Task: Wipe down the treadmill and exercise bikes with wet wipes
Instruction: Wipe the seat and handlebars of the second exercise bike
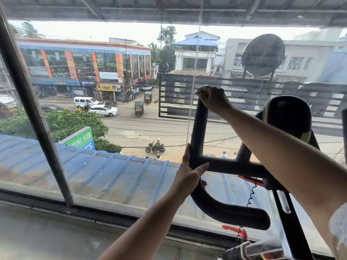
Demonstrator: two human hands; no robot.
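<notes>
On the black padded exercise-bike handlebar (225,164), brace with left hand (187,171) clamped at the junction, then slide right hand (213,99), curled over the upright's tip, firmly downward.

Plenty of open air left of the handlebar (196,147), above the sill (56,231), right up to the window glass (112,132), which walls off everything beyond. The slanted frame post (37,128) stands well to the left. The right hand (213,100) caps the upright bar (201,124) and the left hand (187,172) wraps the junction, leaving bare bar between them. There's a gap above the crossbar (225,164)! The console (287,117) blocks the right. The coiled cord (251,194) dangles beside the lower grip (225,211).
</notes>
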